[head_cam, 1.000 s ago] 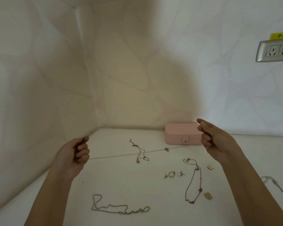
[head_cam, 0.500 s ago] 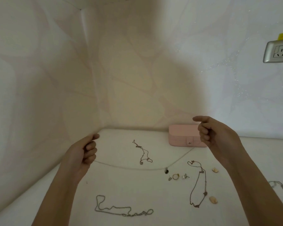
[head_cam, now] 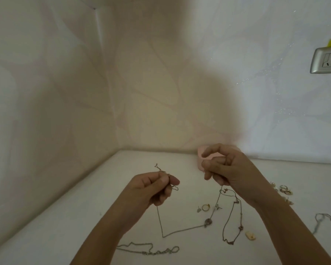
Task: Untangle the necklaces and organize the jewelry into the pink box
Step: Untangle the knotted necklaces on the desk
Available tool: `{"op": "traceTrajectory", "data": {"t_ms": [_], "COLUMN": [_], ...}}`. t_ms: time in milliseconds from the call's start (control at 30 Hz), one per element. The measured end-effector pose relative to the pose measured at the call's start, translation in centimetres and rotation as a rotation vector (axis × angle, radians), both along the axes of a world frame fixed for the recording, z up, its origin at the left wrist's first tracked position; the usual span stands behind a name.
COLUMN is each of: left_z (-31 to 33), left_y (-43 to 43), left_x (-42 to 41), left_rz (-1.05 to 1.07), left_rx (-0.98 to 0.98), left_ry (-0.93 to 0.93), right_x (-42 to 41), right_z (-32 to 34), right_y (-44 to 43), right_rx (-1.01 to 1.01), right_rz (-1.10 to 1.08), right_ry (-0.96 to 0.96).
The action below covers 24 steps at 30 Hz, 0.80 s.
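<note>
Hands are closing in: a second ago they were spread wide with the pendant necklace [head_cam: 182, 230] pulled taut between them. Now the left hand [head_cam: 153, 188] and right hand [head_cam: 225, 169] are sitting near each other, and the chain is sagging in a slack V onto the tabletop [head_cam: 84, 217]. The pendant [head_cam: 208, 222] is resting near the ring [head_cam: 205, 207]. Both grips are clenched, each pinching one end of that chain. It is looking free of knots, so the untangle step is likely done and folding it for storage is likely next. The pink box [head_cam: 200, 155] is sitting at the back, mostly hidden behind the right hand, so I can't tell about the lid. The rose-toned necklace [head_cam: 240, 219] and the silver chain [head_cam: 151, 251] are lying loose, not yet boxed.
</note>
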<state>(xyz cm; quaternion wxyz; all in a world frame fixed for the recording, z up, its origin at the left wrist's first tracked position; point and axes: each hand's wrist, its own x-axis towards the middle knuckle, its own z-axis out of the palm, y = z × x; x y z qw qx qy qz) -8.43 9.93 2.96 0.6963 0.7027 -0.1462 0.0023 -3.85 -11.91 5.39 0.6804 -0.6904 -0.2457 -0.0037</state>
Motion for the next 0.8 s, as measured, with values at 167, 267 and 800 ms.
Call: {"op": "traceTrajectory", "data": {"t_ms": [167, 267, 800], "left_z": [-0.3, -0.3, -0.2], "left_y": [-1.1, -1.3, -1.5], "left_x": [-0.5, -0.5, -0.6], "left_rz": [-0.011, -0.014, 0.033], "left_rx": [0.118, 0.133, 0.122], "left_ry": [-0.005, -0.014, -0.045], "right_x": [-0.4, -0.7, -1.2], "right_z": [-0.1, -0.1, -1.0], "right_y": [0.3, 0.2, 1.3], "right_rx": [-0.165, -0.314, -0.355], "right_rz": [-0.023, 0.02, 0.127], "right_ry": [-0.091, -0.151, -0.271]}}
